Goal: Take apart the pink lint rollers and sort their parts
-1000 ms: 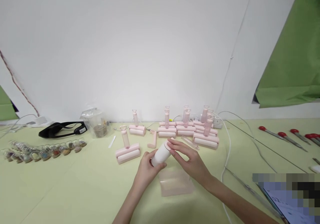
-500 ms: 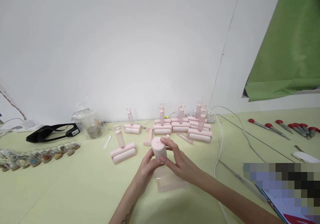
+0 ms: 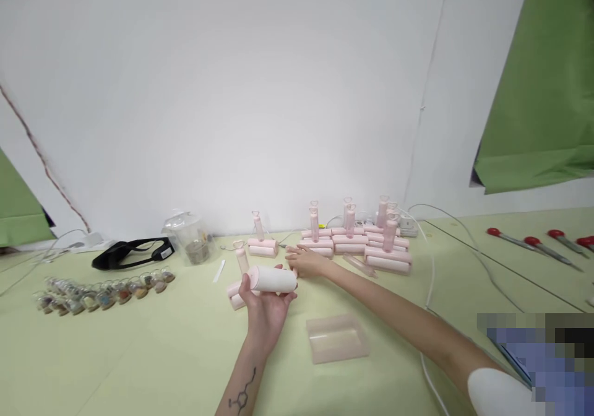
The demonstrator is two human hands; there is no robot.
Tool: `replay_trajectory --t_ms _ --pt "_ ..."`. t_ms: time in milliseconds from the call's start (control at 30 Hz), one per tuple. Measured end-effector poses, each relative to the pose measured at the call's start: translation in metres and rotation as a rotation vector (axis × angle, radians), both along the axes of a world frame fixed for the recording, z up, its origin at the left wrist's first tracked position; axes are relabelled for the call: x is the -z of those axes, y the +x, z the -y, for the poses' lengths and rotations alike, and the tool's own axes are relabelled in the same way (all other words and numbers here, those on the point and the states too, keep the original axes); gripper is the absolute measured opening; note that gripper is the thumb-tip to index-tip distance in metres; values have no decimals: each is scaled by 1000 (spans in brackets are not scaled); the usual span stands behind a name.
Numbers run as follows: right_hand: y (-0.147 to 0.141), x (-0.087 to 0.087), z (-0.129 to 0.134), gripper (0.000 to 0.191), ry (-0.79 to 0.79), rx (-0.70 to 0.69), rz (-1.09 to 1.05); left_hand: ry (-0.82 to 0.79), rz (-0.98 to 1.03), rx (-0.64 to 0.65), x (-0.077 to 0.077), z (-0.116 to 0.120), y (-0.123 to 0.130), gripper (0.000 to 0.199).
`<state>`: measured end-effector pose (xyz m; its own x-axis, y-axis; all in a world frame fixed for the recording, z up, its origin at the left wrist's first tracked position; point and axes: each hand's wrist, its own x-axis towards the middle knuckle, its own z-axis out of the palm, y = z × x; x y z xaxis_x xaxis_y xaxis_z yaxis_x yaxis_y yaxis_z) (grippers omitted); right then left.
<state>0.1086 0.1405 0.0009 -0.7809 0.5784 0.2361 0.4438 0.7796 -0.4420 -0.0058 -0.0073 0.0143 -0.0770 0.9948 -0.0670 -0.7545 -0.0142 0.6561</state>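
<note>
My left hand (image 3: 265,317) is closed around a lint roller's white sticky roll (image 3: 275,278), held sideways above the table with its pink end cap to the left. My right hand (image 3: 309,262) reaches forward to the small pink handle frame, its fingers spread over it. Most of that frame is hidden under the fingers, and no firm grip shows. A clear pinkish cover (image 3: 337,340) lies on the table between my forearms. Behind the held roll stands an assembled pink lint roller (image 3: 236,293), partly hidden.
Several pink lint rollers (image 3: 350,242) stand along the wall, with a loose clear pink handle (image 3: 359,265) before them. At left are small glass jars (image 3: 106,298), a black strap (image 3: 132,252) and a plastic tub (image 3: 197,249). A white cable (image 3: 432,267) and red-handled tools (image 3: 547,249) lie right.
My right hand has let go of the white roll and moved forward to the pink handle frame. My left hand has tipped the roll from upright to sideways. The view has shifted left.
</note>
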Motion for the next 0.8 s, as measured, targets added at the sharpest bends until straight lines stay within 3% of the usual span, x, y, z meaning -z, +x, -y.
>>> replay_trajectory --t_ms 167,300,433,600,800 --pt "8 2 20 30 -94 109 -231 35 50 125 2 -1 -9 56" --pt "37 -16 53 50 -210 231 -441 -5 168 156 6 -2 -9 48" --pt "59 -31 89 50 -291 294 -523 -93 215 276 9 0 1 45" --pt "57 -33 115 47 -285 394 -575 -168 237 505 7 8 18 47" --pt "48 -29 125 42 -305 446 -617 -163 263 719 8 14 23 59"
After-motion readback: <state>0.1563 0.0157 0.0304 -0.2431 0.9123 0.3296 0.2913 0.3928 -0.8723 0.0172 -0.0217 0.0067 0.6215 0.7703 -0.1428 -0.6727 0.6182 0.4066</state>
